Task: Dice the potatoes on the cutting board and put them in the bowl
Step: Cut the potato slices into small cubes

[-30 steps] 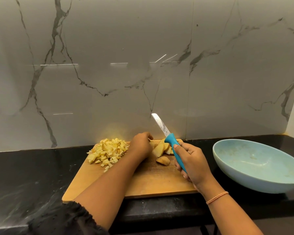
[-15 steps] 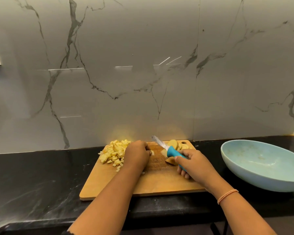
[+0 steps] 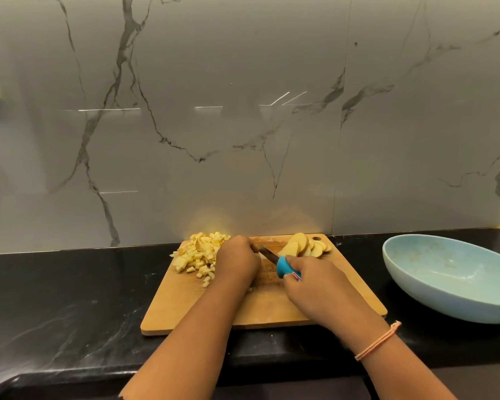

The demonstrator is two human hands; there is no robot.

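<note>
Nearest to us, the right hand [image 3: 315, 287] is gripping the knife [image 3: 286, 269] by its teal handle, with the blade pointing left toward the left hand [image 3: 237, 264]. That hand is sitting knuckles-up with its fingers curled under, and we're not able to tell if it's holding anything. Both are hovering mid-board [image 3: 272, 310], which is lying near the counter's [image 3: 70, 298] front edge. Dice [image 3: 198, 254] are piling up at the board's far left corner, and slices [image 3: 303, 246] are leaning together at its far right corner. The bowl [image 3: 451, 278] is sitting apart, off the board's right edge.
</note>
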